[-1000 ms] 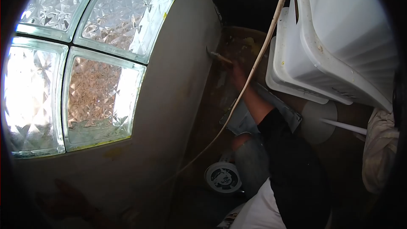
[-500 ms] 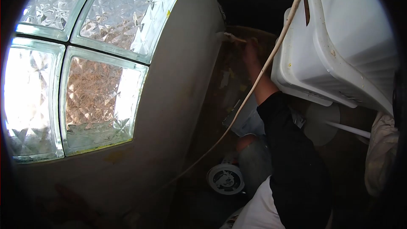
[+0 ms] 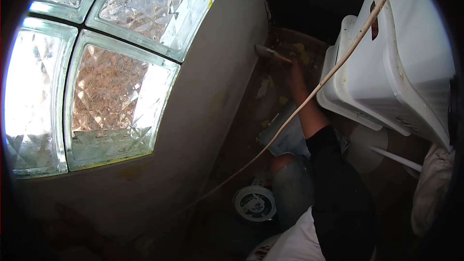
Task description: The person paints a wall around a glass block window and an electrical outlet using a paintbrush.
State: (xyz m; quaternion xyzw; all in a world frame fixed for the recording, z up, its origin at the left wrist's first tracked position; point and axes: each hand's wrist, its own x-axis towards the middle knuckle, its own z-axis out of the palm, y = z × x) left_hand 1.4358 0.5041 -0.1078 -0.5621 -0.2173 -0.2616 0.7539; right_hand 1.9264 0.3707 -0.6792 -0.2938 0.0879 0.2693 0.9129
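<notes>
My right hand [image 3: 296, 67] is closed on the handle of a brush-like tool [image 3: 273, 54]. The tool's pale end touches or nearly touches the grey wall [image 3: 203, 92] low down, where the wall meets the floor. My dark sleeve stretches up from the lower right. Down in the dark lower left corner, my left hand [image 3: 72, 227] is near the wall below the glass blocks [image 3: 116, 96]; its fingers are too dim to make out fully.
A pale cable [image 3: 319, 84] crosses the view diagonally. White stacked plastic bins [image 3: 382, 63] stand at the right, with a cloth [image 3: 432, 183] below. A round lidded tub [image 3: 254, 204] sits beside my knee. Yellowish bits lie on the brown floor [image 3: 237, 130].
The view has shifted slightly. The tool's pale end shows more clearly at the wall, and my right hand has moved a little down and right in view.
</notes>
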